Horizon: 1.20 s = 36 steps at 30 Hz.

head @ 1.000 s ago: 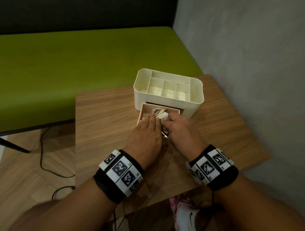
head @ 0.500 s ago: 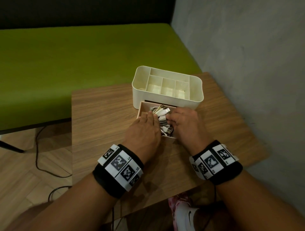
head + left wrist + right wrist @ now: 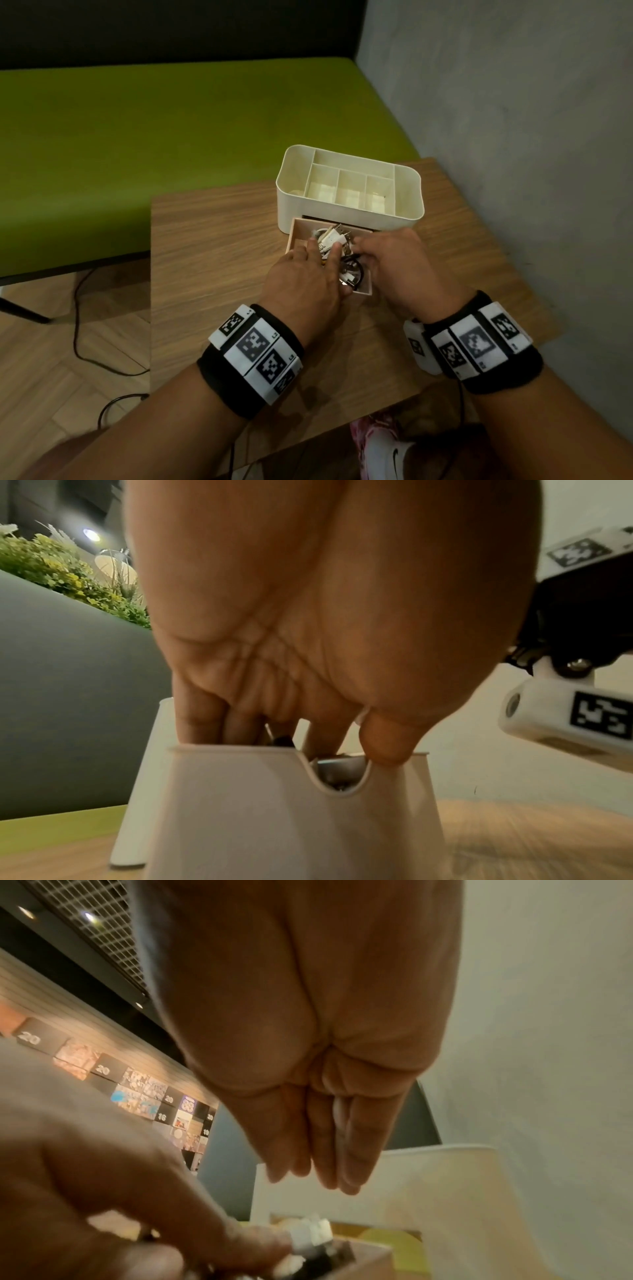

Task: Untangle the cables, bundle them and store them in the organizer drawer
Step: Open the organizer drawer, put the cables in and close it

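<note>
2 hands [image 3: 346, 270] in drawer [image 3: 298, 236], cables [image 3: 330, 236] inside

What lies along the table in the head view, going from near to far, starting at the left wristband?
Left wristband → left hand → open drawer holding cables → white organizer → green bench.

Dark square wall panels [image 3: 103, 1069]: white numerals "20", "20", "20", "16", "19". Round purple sign [image 3: 188, 1103]: "88".
</note>
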Each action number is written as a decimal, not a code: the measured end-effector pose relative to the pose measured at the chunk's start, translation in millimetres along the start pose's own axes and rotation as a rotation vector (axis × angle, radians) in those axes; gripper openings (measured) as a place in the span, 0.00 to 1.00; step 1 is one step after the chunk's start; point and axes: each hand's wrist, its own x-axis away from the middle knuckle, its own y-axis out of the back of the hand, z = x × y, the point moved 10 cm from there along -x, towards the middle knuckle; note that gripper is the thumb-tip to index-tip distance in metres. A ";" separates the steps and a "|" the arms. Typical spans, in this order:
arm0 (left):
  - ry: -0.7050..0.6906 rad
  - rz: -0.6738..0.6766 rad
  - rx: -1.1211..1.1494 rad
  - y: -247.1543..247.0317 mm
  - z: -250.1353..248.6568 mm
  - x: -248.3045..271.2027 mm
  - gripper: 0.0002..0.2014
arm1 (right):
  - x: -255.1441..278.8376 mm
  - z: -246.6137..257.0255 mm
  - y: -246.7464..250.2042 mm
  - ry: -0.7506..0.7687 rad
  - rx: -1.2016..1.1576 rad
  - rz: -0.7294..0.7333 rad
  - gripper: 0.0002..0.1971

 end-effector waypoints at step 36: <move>-0.104 -0.374 0.241 43.4 23.9 17.5 0.18 | 14.1 7.3 -59.3 -0.067 0.144 0.419 0.36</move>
